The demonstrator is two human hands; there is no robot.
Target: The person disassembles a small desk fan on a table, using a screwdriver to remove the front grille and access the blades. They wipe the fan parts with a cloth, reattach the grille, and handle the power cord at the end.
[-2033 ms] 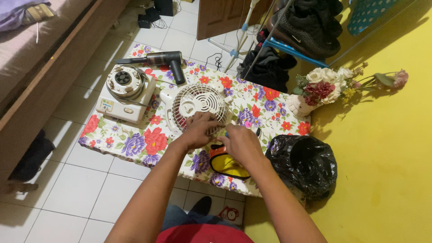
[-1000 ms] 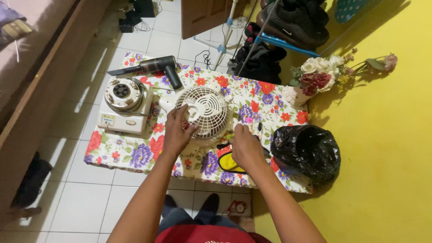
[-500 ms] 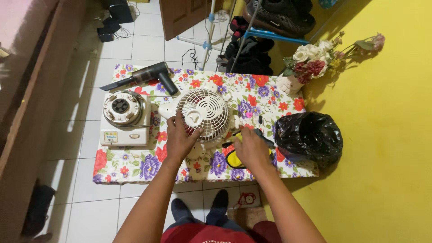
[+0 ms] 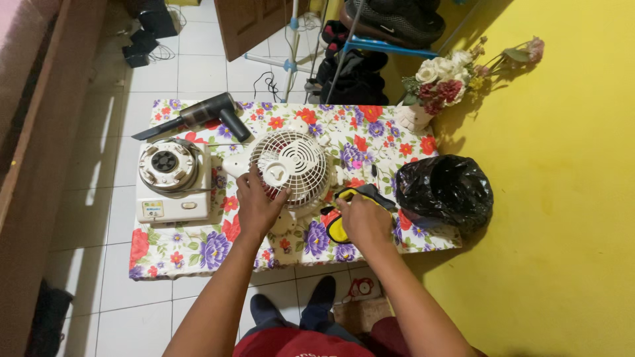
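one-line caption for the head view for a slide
Left hand rests on a small white fan while the right hand grips a yellow-and-black tool on a floral table.

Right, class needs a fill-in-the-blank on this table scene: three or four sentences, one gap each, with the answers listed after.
1. The left hand rests on the grille of the small white ____.
2. The right hand holds a tool with a ____ and black handle.
3. The black bag sits at the table's ____ end.
4. The vase of flowers stands at the table's far ____ corner.

Missing words: fan; yellow; right; right
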